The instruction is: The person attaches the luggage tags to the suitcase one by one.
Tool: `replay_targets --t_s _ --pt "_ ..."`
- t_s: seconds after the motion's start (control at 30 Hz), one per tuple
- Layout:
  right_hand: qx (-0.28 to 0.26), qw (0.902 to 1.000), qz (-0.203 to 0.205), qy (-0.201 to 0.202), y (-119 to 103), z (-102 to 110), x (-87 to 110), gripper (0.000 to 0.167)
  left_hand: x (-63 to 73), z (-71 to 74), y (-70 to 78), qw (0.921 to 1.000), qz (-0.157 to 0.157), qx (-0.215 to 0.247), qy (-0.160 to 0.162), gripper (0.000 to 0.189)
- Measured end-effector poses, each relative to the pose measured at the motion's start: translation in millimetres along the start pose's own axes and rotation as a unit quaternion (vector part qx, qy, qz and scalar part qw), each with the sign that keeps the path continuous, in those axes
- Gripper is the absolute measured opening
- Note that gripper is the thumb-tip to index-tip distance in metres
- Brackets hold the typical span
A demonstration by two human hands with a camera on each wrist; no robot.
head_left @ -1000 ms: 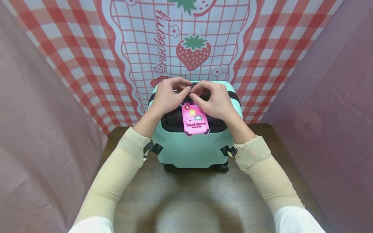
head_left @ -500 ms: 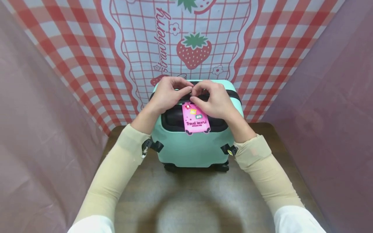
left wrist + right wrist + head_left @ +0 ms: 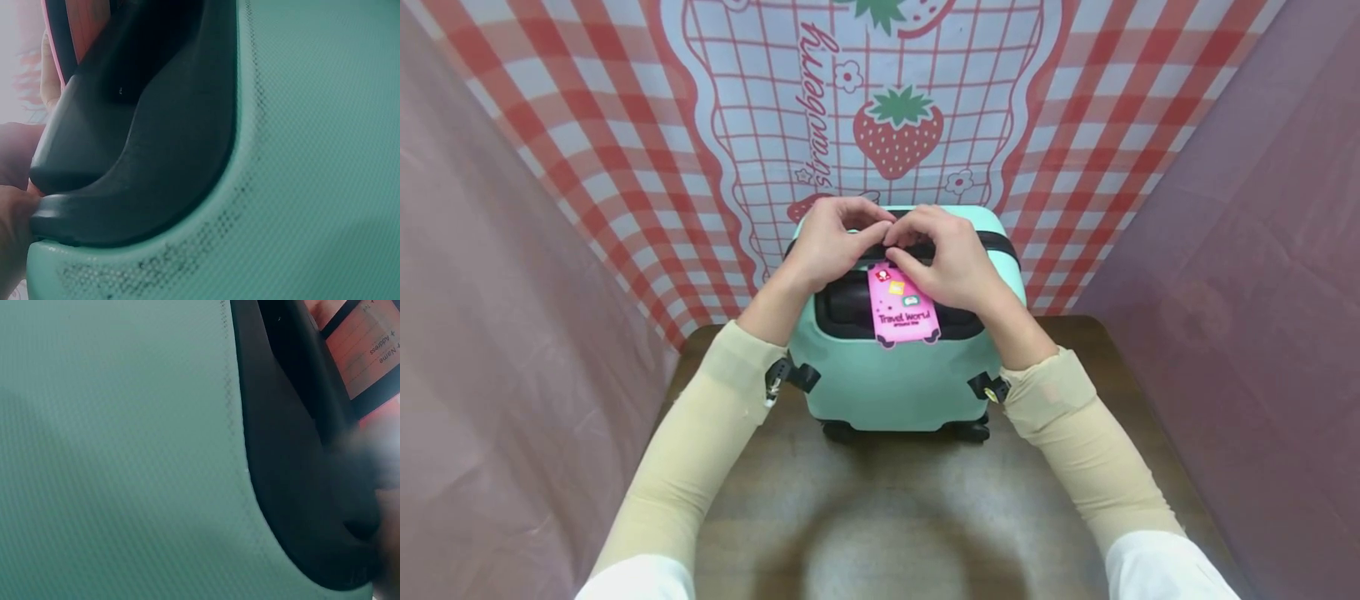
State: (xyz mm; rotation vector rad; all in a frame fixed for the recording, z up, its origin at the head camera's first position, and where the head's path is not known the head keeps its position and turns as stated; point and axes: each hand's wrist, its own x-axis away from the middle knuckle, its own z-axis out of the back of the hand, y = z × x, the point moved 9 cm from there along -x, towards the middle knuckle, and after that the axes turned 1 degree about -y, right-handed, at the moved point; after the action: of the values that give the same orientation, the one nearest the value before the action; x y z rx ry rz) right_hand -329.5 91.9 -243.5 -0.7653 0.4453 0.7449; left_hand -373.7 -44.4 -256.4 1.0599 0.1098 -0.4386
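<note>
A pink luggage tag (image 3: 906,321) printed "Travel World" hangs against the front of a mint-green suitcase (image 3: 902,383). My left hand (image 3: 831,250) and right hand (image 3: 953,260) meet above it, near the suitcase's top. Between their fingertips is the tag's strap, mostly hidden; both hands pinch at it with thumb and fingers. The right wrist view shows the tag's reverse side (image 3: 369,353), with name and address lines, behind the black handle (image 3: 325,394). Blurred fingers lie at that view's right edge. In the left wrist view, fingers (image 3: 15,212) show beside the black handle.
The suitcase stands upright on its black wheels (image 3: 966,432) on a brown wooden table (image 3: 880,533). Behind it hangs a red-checked strawberry cloth (image 3: 898,133). Pinkish curtains (image 3: 512,350) flank both sides.
The right hand's fingertips have shifted slightly at the strap, moving a little left. The left hand stays nearly in place, and the tag has hardly moved.
</note>
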Motion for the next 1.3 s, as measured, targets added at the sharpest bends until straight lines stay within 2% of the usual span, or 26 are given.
replay_targets --t_s 0.27,0.6,0.77,0.87,1.0,1.1,1.2,1.3 --pt "0.006 0.9996 0.025 -0.01 -2 -2 -0.7 0.007 -0.5 -0.5 0.2 0.9999 0.004 0.012 0.003 0.019" --pt "-0.007 0.9993 0.035 0.011 -5 3 -0.2 0.008 2.6 0.8 2.5 0.9995 -0.009 0.025 0.018 0.02" --pt "0.002 0.9995 -0.005 0.03 3 8 1.3 0.012 4.9 -4.6 3.8 0.9986 -0.027 0.045 -0.001 0.031" --pt "-0.001 0.9982 -0.043 0.042 12 12 2.8 0.017 6.8 -7.6 5.1 0.9979 -0.045 0.045 -0.016 0.028" --pt "-0.043 0.9937 -0.086 0.057 22 15 3.6 0.022 8.8 -9.5 8.2 0.9966 -0.071 0.037 -0.019 0.019" --pt "-0.066 0.9889 -0.112 0.071 26 18 3.9 0.028 8.9 -11.0 9.2 0.9961 -0.079 0.035 -0.019 0.019" --pt "-0.062 0.9868 -0.129 0.076 27 20 4.4 0.03 8.8 -12.2 10.5 0.996 -0.081 0.03 -0.02 0.02" --pt "-0.08 0.9854 -0.127 0.081 26 22 4.1 0.024 8.1 -12.3 12.1 0.9963 -0.083 0.015 -0.015 0.019"
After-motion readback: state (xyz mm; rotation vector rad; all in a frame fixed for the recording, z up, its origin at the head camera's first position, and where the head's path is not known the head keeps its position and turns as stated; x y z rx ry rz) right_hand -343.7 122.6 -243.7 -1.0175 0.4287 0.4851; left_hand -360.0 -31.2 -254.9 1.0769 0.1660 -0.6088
